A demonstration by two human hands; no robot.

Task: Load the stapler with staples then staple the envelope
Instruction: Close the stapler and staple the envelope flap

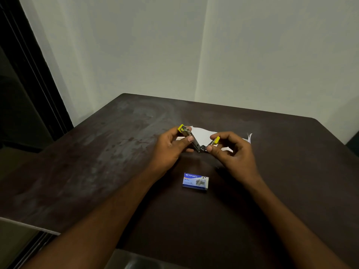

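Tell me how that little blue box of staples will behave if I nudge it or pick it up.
The box of staples lies flat on the table, so it should slide rather than roll or tip. It looks like thin cardboard, so a hard squeeze may dent it. Being small, it is probably easy to lift, though packed staples could make it heavy for its size.

One stapler [196,140], swung open in a V, with two yellow ends. Two hands: left [171,147] on one arm of it, right [232,150] on the other. One staple box [195,181], blue and white, near the middle of the table [97,162], toward its near edge. One white envelope [202,135] behind the hands, toward the far edge; whether more sheets lie with it cannot be told. One table.
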